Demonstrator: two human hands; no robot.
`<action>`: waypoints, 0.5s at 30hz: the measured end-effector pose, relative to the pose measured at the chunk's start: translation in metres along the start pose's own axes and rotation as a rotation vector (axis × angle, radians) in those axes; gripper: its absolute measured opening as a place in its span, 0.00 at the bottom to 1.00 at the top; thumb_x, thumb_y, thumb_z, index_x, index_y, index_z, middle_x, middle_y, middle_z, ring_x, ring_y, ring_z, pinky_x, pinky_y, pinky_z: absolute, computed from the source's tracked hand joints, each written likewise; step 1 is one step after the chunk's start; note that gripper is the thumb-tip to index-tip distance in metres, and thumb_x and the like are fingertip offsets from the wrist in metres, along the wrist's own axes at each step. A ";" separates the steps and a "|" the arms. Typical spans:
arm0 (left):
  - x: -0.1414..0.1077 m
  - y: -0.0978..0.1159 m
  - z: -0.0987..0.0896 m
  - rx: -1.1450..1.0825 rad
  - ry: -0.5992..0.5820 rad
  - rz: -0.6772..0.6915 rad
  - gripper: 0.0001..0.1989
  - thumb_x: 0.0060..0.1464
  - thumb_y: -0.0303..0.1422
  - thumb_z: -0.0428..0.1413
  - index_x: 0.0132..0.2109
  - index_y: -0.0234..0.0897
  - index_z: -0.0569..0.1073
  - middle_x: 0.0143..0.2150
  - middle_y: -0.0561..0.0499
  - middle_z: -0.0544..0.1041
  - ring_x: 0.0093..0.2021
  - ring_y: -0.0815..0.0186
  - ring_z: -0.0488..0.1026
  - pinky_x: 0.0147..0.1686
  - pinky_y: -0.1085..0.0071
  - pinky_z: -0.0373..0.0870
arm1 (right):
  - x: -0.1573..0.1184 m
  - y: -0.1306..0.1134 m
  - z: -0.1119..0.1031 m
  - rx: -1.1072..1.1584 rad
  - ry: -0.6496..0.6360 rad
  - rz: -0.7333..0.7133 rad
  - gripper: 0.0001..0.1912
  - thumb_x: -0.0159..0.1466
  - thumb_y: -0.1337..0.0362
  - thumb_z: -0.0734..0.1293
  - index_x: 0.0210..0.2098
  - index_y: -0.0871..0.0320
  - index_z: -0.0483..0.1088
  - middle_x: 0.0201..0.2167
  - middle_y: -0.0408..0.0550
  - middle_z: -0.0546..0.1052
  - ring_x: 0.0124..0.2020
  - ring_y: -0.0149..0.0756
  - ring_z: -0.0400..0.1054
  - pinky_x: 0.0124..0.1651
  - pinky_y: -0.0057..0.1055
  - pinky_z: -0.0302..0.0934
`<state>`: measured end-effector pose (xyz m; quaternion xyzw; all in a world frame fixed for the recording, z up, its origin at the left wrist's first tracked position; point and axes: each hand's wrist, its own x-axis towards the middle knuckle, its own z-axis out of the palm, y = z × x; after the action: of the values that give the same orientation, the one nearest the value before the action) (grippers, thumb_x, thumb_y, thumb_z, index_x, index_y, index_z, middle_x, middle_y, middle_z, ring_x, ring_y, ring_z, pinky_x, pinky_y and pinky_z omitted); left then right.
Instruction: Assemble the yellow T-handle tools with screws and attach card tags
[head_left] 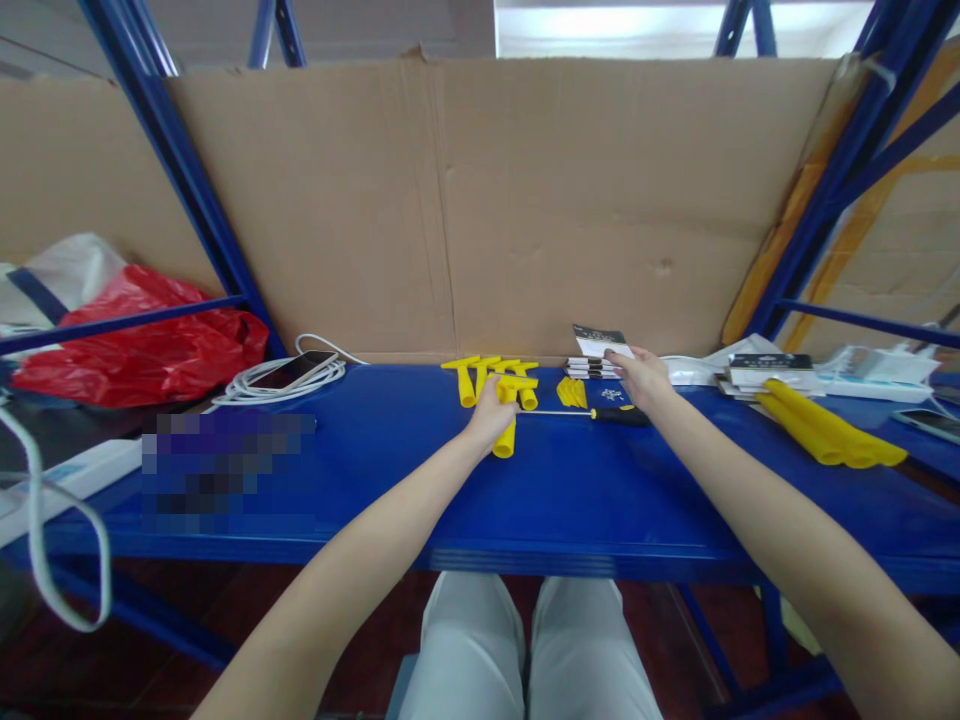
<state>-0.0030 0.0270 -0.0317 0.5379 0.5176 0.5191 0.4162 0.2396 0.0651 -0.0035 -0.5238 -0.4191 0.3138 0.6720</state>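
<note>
1. nearest the camera, the left forearm (352,570) and right forearm (780,520) reach up from the lower frame over a blue tabletop (360,500).
2. at centre, the left hand (491,415) is closed around a yellow t-shaped tool (505,440); no card shows on it.
3. right of centre, the right hand (643,378) pinches a black-and-white card (600,343) above a card stack (591,369), apart from that tool.
4. behind the left hand, more yellow t-shaped pieces (466,385) look bare of cards; small yellow parts (571,393) and a screwdriver (616,414) lie nearby.
5. at right, yellow tubes (821,425) meet packed cards (769,372), seemingly further along; whether they are joined, i cannot tell.
</note>
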 end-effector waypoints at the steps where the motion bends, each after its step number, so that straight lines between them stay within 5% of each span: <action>1: 0.000 0.003 0.000 -0.019 0.015 -0.041 0.38 0.42 0.18 0.56 0.62 0.38 0.59 0.65 0.39 0.60 0.58 0.56 0.67 0.50 0.66 0.68 | -0.004 0.001 -0.001 0.000 -0.053 -0.015 0.20 0.46 0.63 0.73 0.38 0.58 0.68 0.39 0.49 0.78 0.40 0.36 0.73 0.38 0.29 0.67; 4: 0.001 0.015 -0.005 -0.113 0.036 -0.042 0.29 0.45 0.19 0.56 0.56 0.35 0.65 0.60 0.40 0.67 0.56 0.58 0.69 0.50 0.67 0.68 | -0.012 0.001 -0.002 -0.054 -0.146 -0.066 0.21 0.46 0.57 0.74 0.36 0.58 0.69 0.37 0.50 0.79 0.39 0.37 0.74 0.37 0.28 0.67; 8: 0.011 0.031 -0.013 -0.246 0.008 -0.015 0.17 0.44 0.18 0.53 0.42 0.35 0.71 0.40 0.47 0.77 0.40 0.61 0.76 0.41 0.68 0.71 | -0.020 -0.003 0.002 -0.110 -0.230 -0.114 0.22 0.46 0.53 0.75 0.33 0.57 0.66 0.33 0.48 0.79 0.35 0.36 0.74 0.34 0.29 0.68; 15: 0.046 0.064 -0.012 -0.392 0.192 -0.059 0.10 0.45 0.19 0.53 0.35 0.34 0.72 0.21 0.55 0.67 0.26 0.65 0.72 0.29 0.70 0.68 | -0.038 -0.006 0.015 -0.015 -0.427 -0.151 0.28 0.38 0.52 0.79 0.29 0.57 0.64 0.27 0.44 0.78 0.29 0.33 0.74 0.38 0.32 0.69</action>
<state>-0.0108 0.0639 0.0387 0.3795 0.4596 0.6460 0.4768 0.2089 0.0370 -0.0047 -0.4177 -0.5924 0.3632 0.5854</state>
